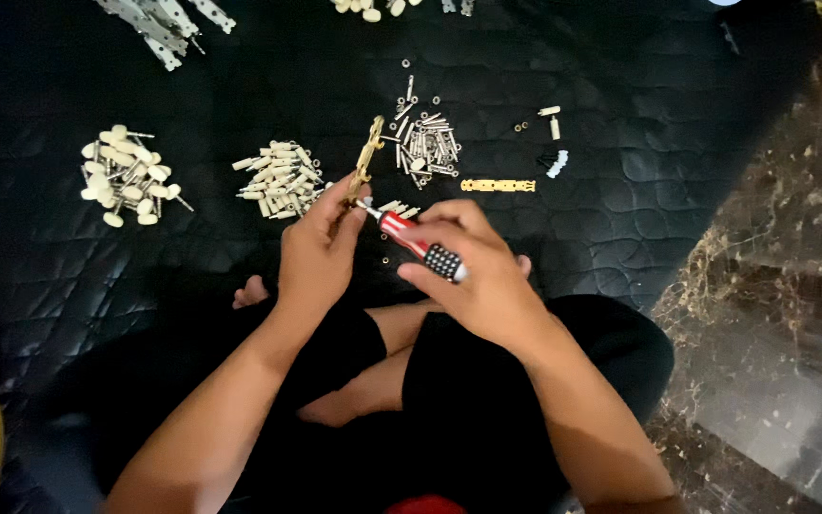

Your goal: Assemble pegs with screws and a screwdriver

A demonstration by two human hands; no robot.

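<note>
A black quilted mat (240, 67) covers the floor, and a brown marble floor (773, 286) shows at its right side. The person sits cross-legged on the mat. Far to the left of the screwdriver (418, 246) lies a heap of cream round knobs (126, 176), and nearer to it a pile of cream pegs (278, 181). The left hand (321, 252) pinches a narrow brass strip (366, 157) between thumb and fingers, holding it upright just left of the screwdriver tip. The right hand (482, 271) is closed around the red and black handle of the screwdriver, whose tip touches the lower end of the strip. Above the screwdriver lies a pile of small metal pins (427, 143), and to the right of it a second brass strip (498, 186) lies flat.
</note>
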